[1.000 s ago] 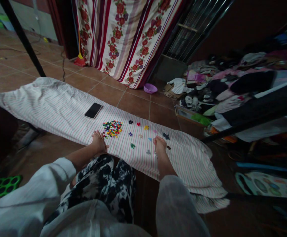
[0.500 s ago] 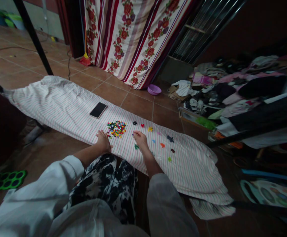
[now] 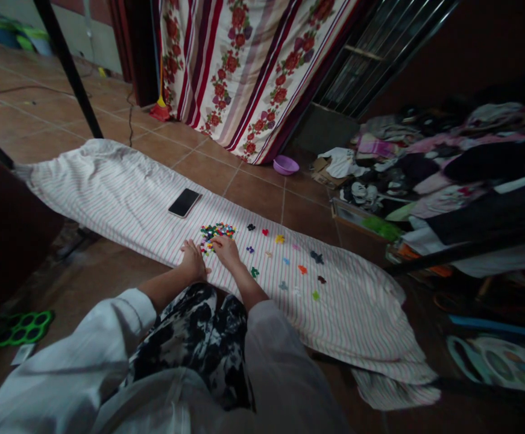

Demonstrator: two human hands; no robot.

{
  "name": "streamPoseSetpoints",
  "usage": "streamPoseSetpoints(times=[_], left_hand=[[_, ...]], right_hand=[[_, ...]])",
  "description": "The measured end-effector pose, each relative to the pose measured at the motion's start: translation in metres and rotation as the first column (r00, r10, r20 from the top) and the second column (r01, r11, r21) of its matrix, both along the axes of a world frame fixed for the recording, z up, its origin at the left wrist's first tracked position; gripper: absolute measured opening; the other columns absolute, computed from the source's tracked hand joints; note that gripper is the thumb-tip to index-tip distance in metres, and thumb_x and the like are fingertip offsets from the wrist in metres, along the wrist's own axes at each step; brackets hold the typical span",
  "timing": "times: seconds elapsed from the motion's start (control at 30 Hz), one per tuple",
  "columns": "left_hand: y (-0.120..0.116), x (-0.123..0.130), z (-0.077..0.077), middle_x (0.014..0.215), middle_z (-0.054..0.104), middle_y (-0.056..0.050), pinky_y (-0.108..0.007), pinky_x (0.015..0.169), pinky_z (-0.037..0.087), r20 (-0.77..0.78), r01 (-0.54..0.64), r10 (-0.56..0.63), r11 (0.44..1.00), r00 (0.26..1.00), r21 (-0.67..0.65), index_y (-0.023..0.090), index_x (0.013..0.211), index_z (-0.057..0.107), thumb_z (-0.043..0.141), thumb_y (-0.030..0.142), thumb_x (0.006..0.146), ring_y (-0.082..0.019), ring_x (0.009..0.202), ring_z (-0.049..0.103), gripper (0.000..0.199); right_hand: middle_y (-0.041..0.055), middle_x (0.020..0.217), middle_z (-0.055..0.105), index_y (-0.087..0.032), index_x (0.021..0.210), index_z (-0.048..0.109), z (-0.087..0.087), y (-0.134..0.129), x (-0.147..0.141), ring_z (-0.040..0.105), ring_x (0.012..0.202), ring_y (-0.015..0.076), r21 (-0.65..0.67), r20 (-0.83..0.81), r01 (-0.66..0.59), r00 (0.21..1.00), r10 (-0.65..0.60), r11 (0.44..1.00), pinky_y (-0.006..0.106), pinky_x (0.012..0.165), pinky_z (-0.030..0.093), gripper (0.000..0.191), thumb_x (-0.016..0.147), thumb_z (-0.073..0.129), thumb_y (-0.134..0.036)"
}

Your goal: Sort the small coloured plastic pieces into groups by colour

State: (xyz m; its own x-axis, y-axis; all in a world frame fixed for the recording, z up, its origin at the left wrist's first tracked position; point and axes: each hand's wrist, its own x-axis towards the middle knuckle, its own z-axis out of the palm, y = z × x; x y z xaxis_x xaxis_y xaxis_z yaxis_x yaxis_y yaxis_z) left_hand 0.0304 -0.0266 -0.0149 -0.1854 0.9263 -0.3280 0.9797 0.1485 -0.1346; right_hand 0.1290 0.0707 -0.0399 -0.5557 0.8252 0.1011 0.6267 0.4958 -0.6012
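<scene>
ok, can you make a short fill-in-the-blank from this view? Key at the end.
The ____ hand is over the mixed pile, while the left hand is beside it.
The phone lies on a cloth patterned with ____.
In the far row, the red cluster sits between the black cluster and the ____ one.
The basin on the floor is ____.

Missing words: right; stripes; yellow; purple.

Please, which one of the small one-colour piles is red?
The red pile, between the black pile and the yellow pile, along the far side of the cloth. It alone is red; the orange pile looks clearly different.
</scene>
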Motion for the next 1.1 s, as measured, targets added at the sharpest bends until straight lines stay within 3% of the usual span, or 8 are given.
streamPoseSetpoints(times=[0.3, 0.43, 0.63, 0.87, 1.1], left_hand=[[0.002, 0.002, 0.006, 0.153, 0.022, -0.032, -0.055, 0.100, 0.029, -0.015, -0.001, 0.001, 0.999, 1.000, -0.049, -0.001, 0.148, 0.027, 0.048, 0.055, 0.087, -0.052, 0.141, 0.020, 0.085], [0.002, 0.001, 0.006, 0.153, 0.020, -0.034, -0.055, 0.099, 0.030, -0.017, 0.012, -0.013, 0.998, 1.000, -0.069, -0.003, 0.147, 0.025, 0.045, 0.059, 0.088, -0.053, 0.140, 0.019, 0.089], [0.002, 0.001, 0.004, 0.154, 0.023, -0.031, -0.056, 0.100, 0.029, -0.017, 0.009, -0.010, 0.999, 1.000, -0.052, 0.002, 0.148, 0.028, 0.044, 0.062, 0.087, -0.053, 0.141, 0.020, 0.088], [0.001, 0.004, 0.013, 0.153, 0.020, -0.034, -0.054, 0.100, 0.031, -0.035, 0.010, -0.013, 0.998, 0.999, -0.066, -0.003, 0.147, 0.026, 0.043, 0.065, 0.087, -0.052, 0.140, 0.021, 0.092], [0.000, 0.003, 0.017, 0.152, 0.021, -0.034, -0.054, 0.099, 0.033, -0.050, 0.024, -0.028, 0.996, 0.998, -0.083, -0.002, 0.147, 0.026, 0.043, 0.062, 0.088, -0.052, 0.140, 0.023, 0.089]], right_hand=[[0.0072, 0.106, 0.065, -0.026, 0.110, 0.073, 0.005, -0.006, -0.017, 0.051, 0.104, 0.0229, 0.098, 0.197, 0.011, 0.980, -0.030, 0.995, 0.035, 0.096, 0.038, 0.030, 0.090, 0.051, -0.023], [0.0072, 0.106, 0.064, -0.025, 0.108, 0.072, 0.007, -0.006, -0.023, 0.048, 0.106, 0.0229, 0.103, 0.212, 0.034, 0.976, -0.056, 0.994, 0.035, 0.098, 0.036, 0.026, 0.091, 0.053, -0.026], [0.0079, 0.108, 0.063, -0.023, 0.102, 0.071, 0.012, -0.006, -0.032, 0.047, 0.109, 0.0230, 0.078, 0.269, 0.094, 0.957, -0.112, 0.993, 0.035, 0.097, 0.036, 0.019, 0.089, 0.057, -0.025], [0.0077, 0.108, 0.063, -0.023, 0.099, 0.070, 0.015, -0.005, -0.039, 0.049, 0.108, 0.0219, 0.063, 0.347, 0.166, 0.921, -0.177, 0.984, 0.033, 0.094, 0.038, 0.019, 0.091, 0.053, -0.027], [0.0065, 0.104, 0.065, -0.022, 0.093, 0.069, 0.017, -0.008, -0.034, 0.051, 0.105, 0.0203, 0.108, 0.271, 0.172, 0.943, -0.195, 0.979, 0.031, 0.094, 0.038, 0.017, 0.091, 0.053, -0.026]])
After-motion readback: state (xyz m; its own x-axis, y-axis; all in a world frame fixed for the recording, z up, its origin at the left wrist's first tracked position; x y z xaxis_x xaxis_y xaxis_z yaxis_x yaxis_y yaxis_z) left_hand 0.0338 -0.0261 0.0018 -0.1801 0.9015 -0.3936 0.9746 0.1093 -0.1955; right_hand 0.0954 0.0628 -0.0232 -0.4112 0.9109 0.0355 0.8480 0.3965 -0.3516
